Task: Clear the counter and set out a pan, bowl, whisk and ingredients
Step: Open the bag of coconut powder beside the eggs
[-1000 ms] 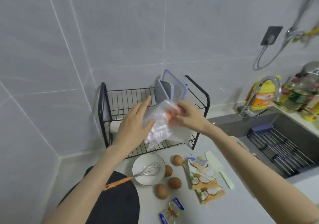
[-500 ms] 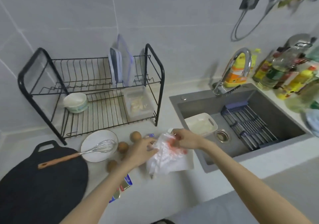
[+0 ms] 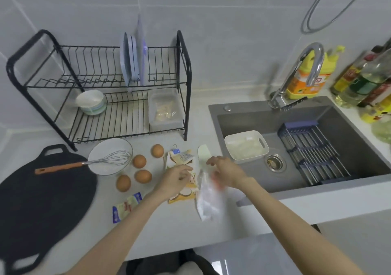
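A clear plastic bag [image 3: 208, 202] with something orange-red inside lies on the white counter [image 3: 169, 228] by the sink's edge. My right hand [image 3: 227, 171] hovers over its top end with fingers loosely spread. My left hand [image 3: 175, 179] rests relaxed over a yellow coconut packet [image 3: 182, 196]. To the left stand a black flat pan [image 3: 42, 200] and a white bowl [image 3: 99, 147] with an orange-handled whisk [image 3: 110, 159] laid across it. Several brown eggs [image 3: 139, 161] and a small sachet [image 3: 125, 208] also lie there. A pale spatula [image 3: 203, 153] lies behind my hands.
A black dish rack [image 3: 184, 73] at the back holds plates, a bowl and a clear tub. The grey sink [image 3: 317, 113] on the right contains a white container [image 3: 245, 145] and a drain rack. Bottles [image 3: 364, 82] stand behind the tap [image 3: 304, 67].
The bag came down from the dish rack to the counter beside the sink. Both hands have eased off it, and my left hand has shifted onto the yellow packet.
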